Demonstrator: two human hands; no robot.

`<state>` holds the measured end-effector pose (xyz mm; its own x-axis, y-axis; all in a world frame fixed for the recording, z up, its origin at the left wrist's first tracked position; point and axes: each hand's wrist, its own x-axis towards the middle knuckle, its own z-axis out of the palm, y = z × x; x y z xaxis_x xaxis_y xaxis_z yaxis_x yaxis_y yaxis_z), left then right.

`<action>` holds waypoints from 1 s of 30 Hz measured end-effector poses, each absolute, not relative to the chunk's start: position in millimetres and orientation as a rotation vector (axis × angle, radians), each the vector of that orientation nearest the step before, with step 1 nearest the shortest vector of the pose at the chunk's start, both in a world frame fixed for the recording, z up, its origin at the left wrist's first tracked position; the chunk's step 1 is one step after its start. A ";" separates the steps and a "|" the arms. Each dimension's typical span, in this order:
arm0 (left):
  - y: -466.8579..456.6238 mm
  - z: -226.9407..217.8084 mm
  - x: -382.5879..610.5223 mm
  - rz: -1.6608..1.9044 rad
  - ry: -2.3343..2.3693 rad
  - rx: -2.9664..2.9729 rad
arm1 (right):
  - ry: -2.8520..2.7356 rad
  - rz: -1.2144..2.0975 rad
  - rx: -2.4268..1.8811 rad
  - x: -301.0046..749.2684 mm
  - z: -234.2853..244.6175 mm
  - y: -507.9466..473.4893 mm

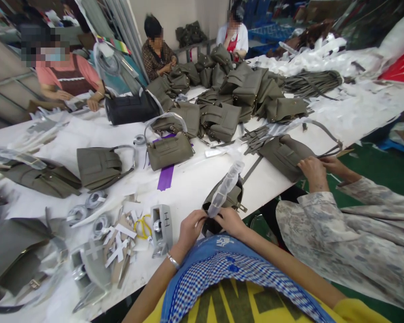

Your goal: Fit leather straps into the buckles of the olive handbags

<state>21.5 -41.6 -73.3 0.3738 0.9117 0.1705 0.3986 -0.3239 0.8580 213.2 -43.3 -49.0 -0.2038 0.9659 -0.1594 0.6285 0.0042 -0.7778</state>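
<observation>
My left hand [191, 228] and my right hand [230, 221] are both closed on an olive-grey handbag [229, 196] that hangs at the near edge of the white table [195, 179]. Its handle [226, 187] is wrapped in clear plastic and sticks up and to the right between my hands. A silver bracelet [173, 261] is on my left wrist. The lower part of the bag is hidden behind my hands and apron.
Several olive-grey handbags [170, 150] lie across the table, with a pile [235, 85] at the back. Tape rolls and paper scraps [114, 233] clutter the near left. A co-worker's hands [314, 170] hold a bag on my right. Three other people sit along the far side.
</observation>
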 end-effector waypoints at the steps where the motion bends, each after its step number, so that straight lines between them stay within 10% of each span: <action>1: -40.9 -73.6 21.6 0.904 1.179 1.782 | -1.820 1.066 -1.630 215.0 -46.9 -39.5; 13: -26.9 3.4 54.9 0.873 1.187 1.410 | -1.376 1.329 -1.527 254.7 26.2 -6.8; 30: -21.5 8.6 68.4 1.021 1.234 1.575 | -1.421 1.431 -1.391 249.0 9.0 -14.9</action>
<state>68.4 -21.5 8.6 0.1739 0.9807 0.0892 0.2709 -0.1348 0.9531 249.0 -14.9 9.0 -0.1991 0.9557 -0.2167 0.2100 -0.1744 -0.9620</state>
